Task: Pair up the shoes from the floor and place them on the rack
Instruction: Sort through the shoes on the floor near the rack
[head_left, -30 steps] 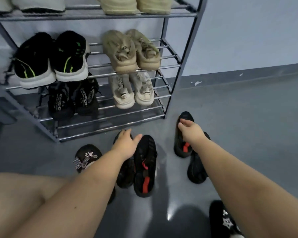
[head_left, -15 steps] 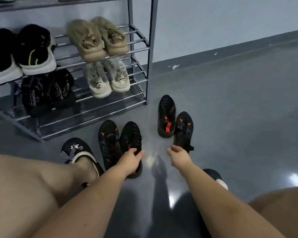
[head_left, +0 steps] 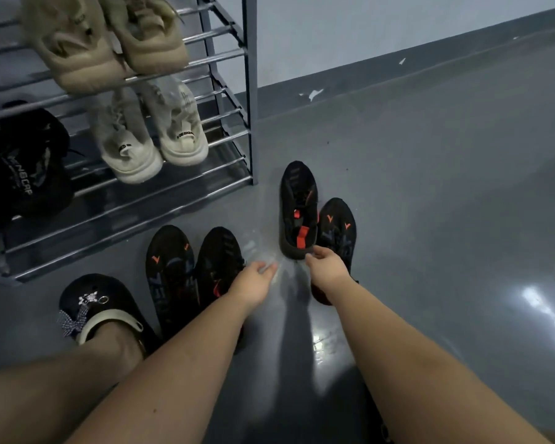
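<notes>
Our right hand [head_left: 326, 267] is nearer: its loosely curled, empty fingers touch the heel of the far shoe [head_left: 298, 208], which runs lengthwise away toward the rack [head_left: 250, 91]. Our left hand [head_left: 253, 282] hovers open beside the near pair [head_left: 193, 277].

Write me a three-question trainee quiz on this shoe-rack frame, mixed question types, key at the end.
1. True or false: the right hand has lifted a shoe clear of the floor.
2. How many black-and-orange sneakers lie on the floor? A) two B) four C) six
3. Fill in: the cream sneakers sit on the rack's ______ shelf.

Key:
1. False; its fingers reach the heel of the black-and-orange sneaker by the rack post, which sits on the floor.
2. B
3. bottom
</notes>
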